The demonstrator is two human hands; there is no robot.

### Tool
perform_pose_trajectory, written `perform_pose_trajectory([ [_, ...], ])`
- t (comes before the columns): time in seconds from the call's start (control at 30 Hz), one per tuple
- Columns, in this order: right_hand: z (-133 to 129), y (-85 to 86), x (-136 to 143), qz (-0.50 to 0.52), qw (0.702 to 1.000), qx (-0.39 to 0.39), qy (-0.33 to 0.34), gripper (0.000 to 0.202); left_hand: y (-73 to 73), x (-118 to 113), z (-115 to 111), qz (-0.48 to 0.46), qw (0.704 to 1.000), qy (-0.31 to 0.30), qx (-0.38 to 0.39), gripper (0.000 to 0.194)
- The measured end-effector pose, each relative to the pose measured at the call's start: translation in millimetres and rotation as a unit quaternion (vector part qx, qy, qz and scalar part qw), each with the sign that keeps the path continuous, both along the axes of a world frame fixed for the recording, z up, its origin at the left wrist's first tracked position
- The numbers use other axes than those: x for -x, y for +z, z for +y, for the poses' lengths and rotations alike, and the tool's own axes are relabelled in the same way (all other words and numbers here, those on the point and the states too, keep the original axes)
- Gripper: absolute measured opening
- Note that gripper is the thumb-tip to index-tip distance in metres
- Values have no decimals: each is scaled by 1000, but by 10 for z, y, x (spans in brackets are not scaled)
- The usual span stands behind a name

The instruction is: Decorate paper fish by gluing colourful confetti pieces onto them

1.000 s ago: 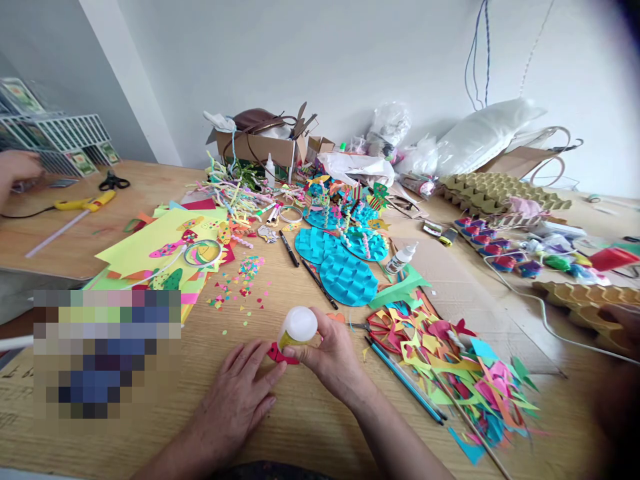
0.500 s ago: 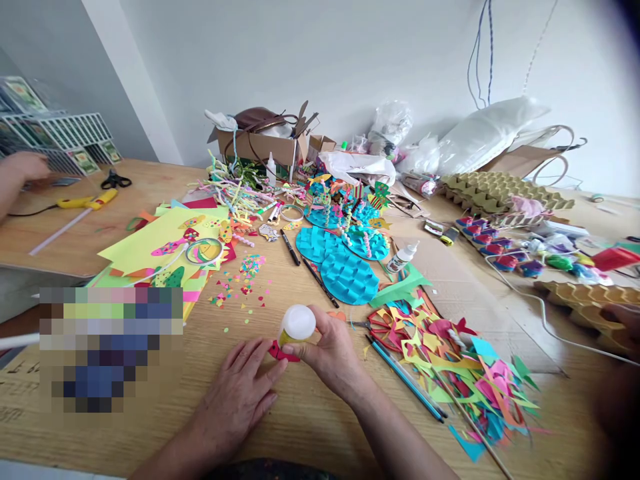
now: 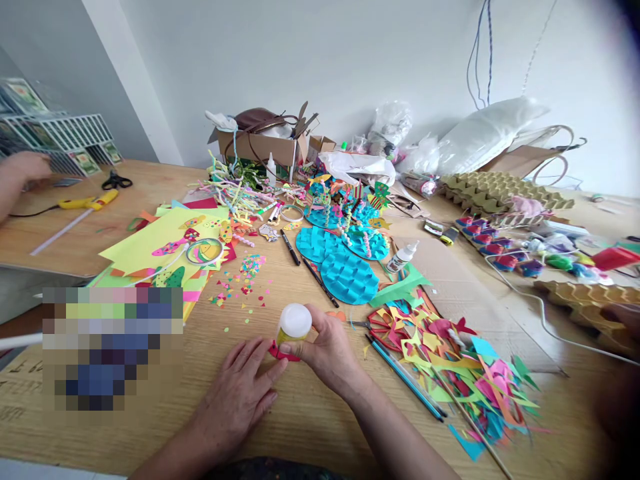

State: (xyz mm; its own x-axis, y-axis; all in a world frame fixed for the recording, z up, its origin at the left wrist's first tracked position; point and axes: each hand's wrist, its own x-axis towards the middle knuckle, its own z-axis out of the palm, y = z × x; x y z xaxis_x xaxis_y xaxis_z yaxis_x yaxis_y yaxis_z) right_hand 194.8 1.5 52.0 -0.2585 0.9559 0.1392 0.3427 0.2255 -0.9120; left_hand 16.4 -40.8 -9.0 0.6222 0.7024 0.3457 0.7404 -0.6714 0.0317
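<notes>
In my right hand [image 3: 327, 350] is a small bottle [image 3: 294, 327] with a white round end up and a yellow label, its lower end over a red paper piece [image 3: 290, 357]. My left hand [image 3: 245, 380] lies with its fingers spread, the fingertips touching the left edge of that piece on the wooden table. Small paper confetti [image 3: 253, 267] is scattered beyond my hands. Blue egg-carton shapes [image 3: 350, 277] lie further off, beside two dark pens [image 3: 320, 281].
Coloured paper scraps [image 3: 465, 373] and blue pencils [image 3: 407, 380] lie at the right. Yellow paper sheets [image 3: 145, 247] are at the left, near a yellow glue gun [image 3: 103, 199]. Another person's hand [image 3: 30, 168] is at far left. A white glue bottle [image 3: 401, 257] stands on cardboard [image 3: 465, 300].
The bottle in my right hand has shifted slightly to the left and stands a little more upright. My left hand has stayed in place.
</notes>
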Motion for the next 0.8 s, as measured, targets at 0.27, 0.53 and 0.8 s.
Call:
perform_pose_trajectory([
  [0.27, 2, 31, -18, -22, 1000, -10, -10, 22, -10, 1, 3, -4, 1000, -2, 5, 33],
  [0.53, -6, 1, -6, -30, 1000, -5, 3, 20, -21, 2, 3, -3, 1000, 1, 5, 32],
  [0.8, 39, -12, -10, -38, 999, -18, -20, 22, -14, 15, 4, 6, 1000, -8, 3, 33],
])
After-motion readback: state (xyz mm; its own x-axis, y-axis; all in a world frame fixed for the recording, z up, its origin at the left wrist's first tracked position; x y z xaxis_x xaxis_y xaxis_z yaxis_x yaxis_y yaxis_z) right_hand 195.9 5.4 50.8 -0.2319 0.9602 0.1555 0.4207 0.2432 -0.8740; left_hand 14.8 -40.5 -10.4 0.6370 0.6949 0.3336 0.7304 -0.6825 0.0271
